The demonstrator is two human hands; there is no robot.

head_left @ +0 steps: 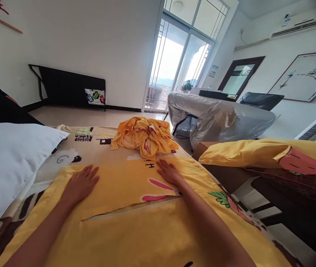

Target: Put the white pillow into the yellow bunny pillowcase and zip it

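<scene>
A yellow pillowcase (124, 241) with pink rabbit ears and a carrot print lies spread out on the bed in front of me. A long slit runs across its middle, slightly gaping. My left hand (82, 184) rests flat on the left part of the cloth beyond the slit, fingers pointing away from me. On the far right part, my right hand (170, 172) also lies flat with its fingers stretched out, beside the printed letters. Neither hand grips anything. Just beyond them sits a crumpled heap of yellow fabric (146, 135).
A white pillow (10, 159) lies at the left on the patterned bed cover (63, 157). At the right, a yellow pillow (247, 154) with a carrot print rests beside the bed. Farther back are a plastic-covered table (230, 118) and a black folded frame (68, 87) against the wall.
</scene>
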